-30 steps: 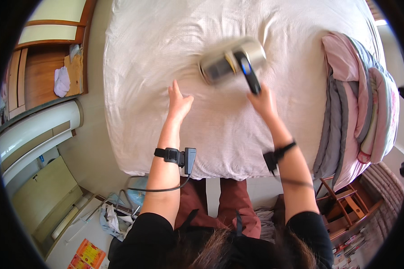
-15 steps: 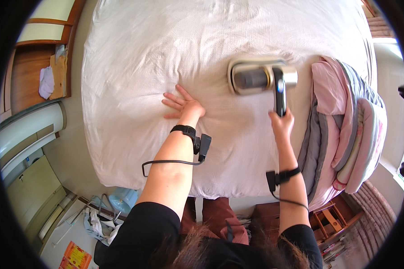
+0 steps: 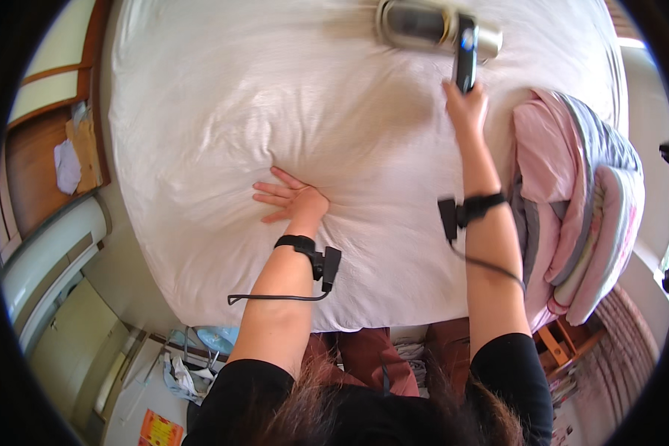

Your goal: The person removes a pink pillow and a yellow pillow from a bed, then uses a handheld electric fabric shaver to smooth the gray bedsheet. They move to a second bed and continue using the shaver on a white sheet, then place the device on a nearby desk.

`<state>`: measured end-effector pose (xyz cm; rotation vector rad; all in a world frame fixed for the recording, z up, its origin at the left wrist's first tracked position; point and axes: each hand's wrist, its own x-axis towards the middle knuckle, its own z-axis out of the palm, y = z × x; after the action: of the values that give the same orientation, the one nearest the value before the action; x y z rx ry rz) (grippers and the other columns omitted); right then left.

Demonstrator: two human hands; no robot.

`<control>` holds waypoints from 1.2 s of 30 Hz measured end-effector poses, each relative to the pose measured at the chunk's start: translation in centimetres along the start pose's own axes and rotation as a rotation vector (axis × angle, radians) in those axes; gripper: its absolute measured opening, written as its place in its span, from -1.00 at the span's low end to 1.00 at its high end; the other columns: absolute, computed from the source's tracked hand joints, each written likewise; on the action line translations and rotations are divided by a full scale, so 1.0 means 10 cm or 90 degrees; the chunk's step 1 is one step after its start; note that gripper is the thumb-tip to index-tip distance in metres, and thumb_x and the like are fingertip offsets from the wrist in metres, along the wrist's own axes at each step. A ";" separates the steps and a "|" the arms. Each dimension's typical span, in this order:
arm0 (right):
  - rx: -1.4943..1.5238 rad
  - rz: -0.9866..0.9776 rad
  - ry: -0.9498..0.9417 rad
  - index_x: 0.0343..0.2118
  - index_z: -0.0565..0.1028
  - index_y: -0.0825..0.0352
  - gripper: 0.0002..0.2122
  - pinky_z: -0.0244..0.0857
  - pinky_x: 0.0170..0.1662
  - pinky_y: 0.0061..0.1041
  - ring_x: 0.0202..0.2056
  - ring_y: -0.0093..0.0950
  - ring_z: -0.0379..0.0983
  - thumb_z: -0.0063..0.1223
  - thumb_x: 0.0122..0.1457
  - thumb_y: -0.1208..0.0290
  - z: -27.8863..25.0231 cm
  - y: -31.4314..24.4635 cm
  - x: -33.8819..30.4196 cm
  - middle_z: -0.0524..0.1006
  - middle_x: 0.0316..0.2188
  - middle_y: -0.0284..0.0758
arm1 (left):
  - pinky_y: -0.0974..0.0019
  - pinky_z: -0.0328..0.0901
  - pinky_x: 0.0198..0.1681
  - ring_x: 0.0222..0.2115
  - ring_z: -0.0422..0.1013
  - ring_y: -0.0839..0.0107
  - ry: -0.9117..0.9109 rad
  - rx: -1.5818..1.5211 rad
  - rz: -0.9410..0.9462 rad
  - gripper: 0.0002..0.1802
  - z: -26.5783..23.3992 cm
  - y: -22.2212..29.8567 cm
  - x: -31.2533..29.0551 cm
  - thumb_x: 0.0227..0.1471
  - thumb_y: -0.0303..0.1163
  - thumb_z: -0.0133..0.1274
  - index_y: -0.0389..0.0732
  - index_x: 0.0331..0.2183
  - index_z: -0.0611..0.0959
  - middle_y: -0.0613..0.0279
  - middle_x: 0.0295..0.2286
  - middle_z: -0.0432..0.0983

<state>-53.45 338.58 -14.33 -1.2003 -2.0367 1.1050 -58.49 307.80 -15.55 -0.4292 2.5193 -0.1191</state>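
Observation:
A handheld mattress vacuum [image 3: 416, 22] with a dark canister and a pale gold body lies against the white bed sheet [image 3: 349, 134] near the top of the view. My right hand [image 3: 467, 108] is wrapped round its black handle, the arm stretched far forward. My left hand [image 3: 293, 199] presses flat on the sheet with its fingers spread, and creases fan out around it. Nothing is in the left hand. Each forearm carries a black strap with a small black device and a cable.
Folded pink and grey quilts [image 3: 572, 193] are heaped along the bed's right side, close to my right arm. Left of the bed stands a wooden cabinet [image 3: 37, 167] with an open shelf. A white table [image 3: 130, 390] with a red and yellow packet is at lower left.
The vacuum and my right hand have slid away from me, toward the far part of the bed. My left hand stays pressed on the sheet as the view shifts a little.

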 end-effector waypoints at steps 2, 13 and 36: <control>0.017 0.030 -0.031 -0.43 0.42 0.41 -0.71 0.31 -0.40 -0.35 -0.54 -0.46 0.37 0.26 -0.02 0.29 -0.33 0.29 -0.80 0.44 -0.63 -0.21 | -0.68 -0.38 0.14 0.27 -0.79 -0.36 -0.019 0.017 -0.007 0.30 -0.01 -0.02 0.03 0.10 0.23 -0.01 -0.13 0.27 -0.61 -0.43 0.22 -0.87; 0.044 0.371 0.011 -0.41 0.42 0.34 -0.85 0.21 -0.53 -0.57 -0.59 -0.69 0.29 0.18 0.05 0.44 -1.35 1.06 -3.37 0.40 -0.62 -0.46 | -0.69 -0.40 0.15 0.28 -0.80 -0.31 0.098 0.034 -0.025 0.47 -0.09 0.20 0.47 -0.05 0.17 0.22 -0.03 0.25 -0.67 -0.39 0.22 -0.90; -0.248 -0.142 -0.264 -0.42 0.50 0.41 -0.75 0.33 -0.37 -0.15 -0.50 0.03 0.45 0.12 -0.18 0.37 -1.82 1.67 -2.69 0.45 -0.63 0.04 | -0.58 -0.13 0.19 0.37 -0.44 -0.10 0.050 -0.131 0.309 0.13 1.65 -2.41 -0.43 0.03 -0.12 0.22 0.37 0.36 -0.21 0.12 0.38 -0.53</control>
<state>-19.50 326.33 -19.76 -0.9338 -2.7255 0.9309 -39.21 286.56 -22.74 0.1200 2.6460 0.3161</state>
